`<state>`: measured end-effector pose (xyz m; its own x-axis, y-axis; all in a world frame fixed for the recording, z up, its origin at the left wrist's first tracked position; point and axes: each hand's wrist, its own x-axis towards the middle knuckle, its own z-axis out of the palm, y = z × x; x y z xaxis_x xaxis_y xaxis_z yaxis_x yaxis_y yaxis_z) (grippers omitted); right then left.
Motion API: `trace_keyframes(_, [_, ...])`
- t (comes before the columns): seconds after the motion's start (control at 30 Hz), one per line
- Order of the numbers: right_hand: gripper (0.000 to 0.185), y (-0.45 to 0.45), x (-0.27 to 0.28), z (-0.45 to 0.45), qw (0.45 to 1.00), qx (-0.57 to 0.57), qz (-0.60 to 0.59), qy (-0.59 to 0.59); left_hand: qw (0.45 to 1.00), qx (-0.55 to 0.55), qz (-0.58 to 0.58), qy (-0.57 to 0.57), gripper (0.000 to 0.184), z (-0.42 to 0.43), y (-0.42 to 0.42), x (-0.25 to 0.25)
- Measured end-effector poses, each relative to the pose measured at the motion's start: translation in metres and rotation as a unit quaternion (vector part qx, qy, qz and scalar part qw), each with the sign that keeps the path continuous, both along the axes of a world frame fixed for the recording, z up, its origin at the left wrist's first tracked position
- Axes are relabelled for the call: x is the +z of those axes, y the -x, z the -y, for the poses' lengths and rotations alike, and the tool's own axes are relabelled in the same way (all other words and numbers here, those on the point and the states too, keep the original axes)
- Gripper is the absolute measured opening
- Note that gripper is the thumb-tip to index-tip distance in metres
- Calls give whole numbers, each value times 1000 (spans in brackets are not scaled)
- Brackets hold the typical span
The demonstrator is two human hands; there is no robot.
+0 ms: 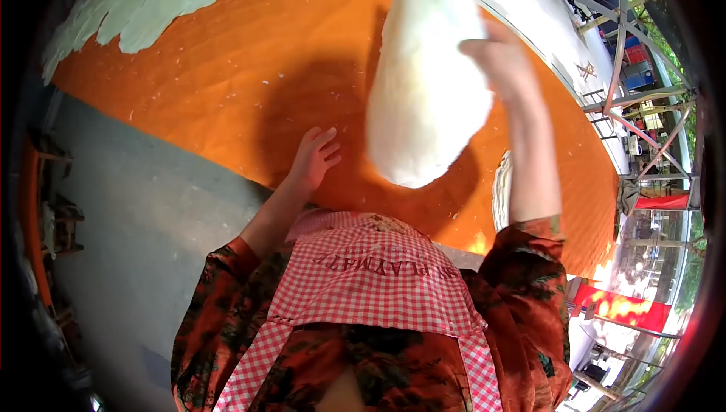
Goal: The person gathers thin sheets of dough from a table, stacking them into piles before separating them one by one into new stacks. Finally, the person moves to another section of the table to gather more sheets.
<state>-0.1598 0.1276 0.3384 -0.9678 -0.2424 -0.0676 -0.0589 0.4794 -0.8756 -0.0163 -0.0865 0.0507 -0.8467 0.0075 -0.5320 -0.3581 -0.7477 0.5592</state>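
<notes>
Holds the white sheet (427, 83) over the orange table (257, 41), gripping its right side with the right hand (499, 58); has the left hand (316, 156) empty, loosely open, by the table's near edge.

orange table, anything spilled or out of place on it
Small pale flecks are scattered across the orange table, standing out like stray crumbs on the otherwise plain surface. Nothing else there looks clearly wrong.

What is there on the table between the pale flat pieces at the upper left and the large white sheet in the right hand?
In the head view, only orange tabletop with small white crumbs and a dark shadow.
</notes>
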Motion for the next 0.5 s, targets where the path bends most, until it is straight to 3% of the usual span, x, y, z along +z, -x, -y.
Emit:
trace_keyframes(0.07, [37, -3, 17, -28, 992, -29, 16, 122, 994, 3, -58, -98, 52, 2, 5, 13])
trace_keyframes(0.13, [36, 21, -19, -77, 980, -40, 77, 181, 965, 3, -152, -213, 58, 2, 13, 48])
trace_keyframes(0.17, [37, 31, -49, -100, 973, -52, 103, 198, 964, 6, -142, -227, 56, 4, 18, 46])
trace_keyframes(0.27, [34, 29, -150, -141, 945, -83, 211, 235, 991, -35, -88, -94, 50, 2, 34, 11])
trace_keyframes(0.33, [32, 13, -243, -167, 867, -143, 372, 298, 998, -40, -43, -22, 46, -4, 33, -38])
trace_keyframes(0.37, [31, -6, -276, -168, 871, -175, 365, 278, 999, -45, -20, 15, 44, -7, 33, -52])
trace_keyframes(0.47, [26, -26, -300, -156, 863, -239, 338, 291, 996, -6, -2, 90, 26, -14, 35, -61])
trace_keyframes(0.5, [25, -36, -301, -156, 854, -259, 331, 308, 992, -75, 30, 95, 18, 0, 39, -93])
